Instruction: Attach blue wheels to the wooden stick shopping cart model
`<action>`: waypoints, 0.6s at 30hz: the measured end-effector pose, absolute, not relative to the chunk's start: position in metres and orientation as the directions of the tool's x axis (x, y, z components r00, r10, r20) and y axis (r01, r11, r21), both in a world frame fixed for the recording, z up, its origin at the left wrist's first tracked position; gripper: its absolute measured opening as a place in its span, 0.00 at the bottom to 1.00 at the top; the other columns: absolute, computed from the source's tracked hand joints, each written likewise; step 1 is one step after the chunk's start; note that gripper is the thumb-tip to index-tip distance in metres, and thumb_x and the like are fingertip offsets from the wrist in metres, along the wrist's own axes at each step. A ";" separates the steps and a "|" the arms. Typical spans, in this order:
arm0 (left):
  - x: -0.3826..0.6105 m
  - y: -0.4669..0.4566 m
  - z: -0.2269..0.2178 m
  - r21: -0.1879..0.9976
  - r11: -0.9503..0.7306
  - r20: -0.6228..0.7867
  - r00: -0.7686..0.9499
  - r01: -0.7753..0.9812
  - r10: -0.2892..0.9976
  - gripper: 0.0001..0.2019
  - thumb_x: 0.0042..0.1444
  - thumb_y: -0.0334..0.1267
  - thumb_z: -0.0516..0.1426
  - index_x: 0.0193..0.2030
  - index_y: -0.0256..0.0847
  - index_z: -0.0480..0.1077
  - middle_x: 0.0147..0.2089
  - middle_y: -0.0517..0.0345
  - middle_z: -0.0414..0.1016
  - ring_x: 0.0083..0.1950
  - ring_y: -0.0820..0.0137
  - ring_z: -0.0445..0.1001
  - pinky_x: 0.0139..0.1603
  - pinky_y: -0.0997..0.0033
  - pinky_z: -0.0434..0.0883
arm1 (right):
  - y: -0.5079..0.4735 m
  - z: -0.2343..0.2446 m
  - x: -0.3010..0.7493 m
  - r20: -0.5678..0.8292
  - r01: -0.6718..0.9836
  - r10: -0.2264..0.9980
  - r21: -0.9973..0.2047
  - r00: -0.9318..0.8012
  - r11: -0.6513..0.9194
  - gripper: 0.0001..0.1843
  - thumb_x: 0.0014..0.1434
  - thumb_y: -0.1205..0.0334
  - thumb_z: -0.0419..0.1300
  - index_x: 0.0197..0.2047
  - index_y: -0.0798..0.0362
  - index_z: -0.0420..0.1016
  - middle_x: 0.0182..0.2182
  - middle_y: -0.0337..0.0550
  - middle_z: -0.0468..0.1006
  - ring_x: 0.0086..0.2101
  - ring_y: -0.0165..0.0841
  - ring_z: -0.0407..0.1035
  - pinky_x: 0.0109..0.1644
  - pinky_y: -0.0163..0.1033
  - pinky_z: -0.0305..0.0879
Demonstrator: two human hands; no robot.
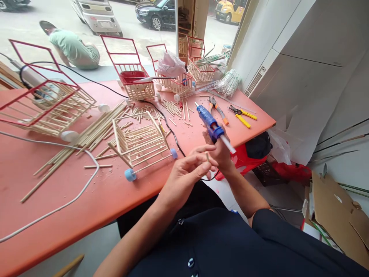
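Note:
My right hand (222, 152) is wrapped round a blue glue gun (206, 118), its nozzle tilted up and away over the table. A whitish glue stick (228, 144) juts from the gun's rear end. Close beside it, my left hand (190, 169) pinches a short wooden stick (207, 157) between thumb and fingers. Left of my hands stands a partly built cart frame (141, 144) of thin wooden sticks, with blue wheels (130, 175) along its near side.
Finished stick carts (138, 86) with red handles line the far side. Loose wooden sticks (98, 130) lie at left. Orange-handled pliers (218, 109) and yellow-handled pliers (242, 114) rest near the right edge. A black cord (170, 129) and a white cable (92, 181) cross the table (115, 196). Outside, a person (72, 46) crouches.

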State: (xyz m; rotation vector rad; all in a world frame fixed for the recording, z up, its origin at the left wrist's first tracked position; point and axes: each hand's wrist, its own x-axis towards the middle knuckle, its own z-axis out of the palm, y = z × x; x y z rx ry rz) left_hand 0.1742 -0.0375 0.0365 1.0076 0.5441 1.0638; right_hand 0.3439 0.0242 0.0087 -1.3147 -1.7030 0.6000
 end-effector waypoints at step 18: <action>0.117 -0.038 0.010 0.982 -0.048 0.037 -0.063 -0.183 0.997 0.10 0.60 0.44 0.71 0.39 0.41 0.82 0.37 0.54 0.84 0.36 0.68 0.80 0.41 0.69 0.77 | 0.001 0.070 0.372 0.108 0.194 0.856 -0.953 -0.505 0.234 0.33 0.69 0.29 0.67 0.42 0.55 0.82 0.37 0.50 0.84 0.33 0.32 0.72 0.34 0.38 0.66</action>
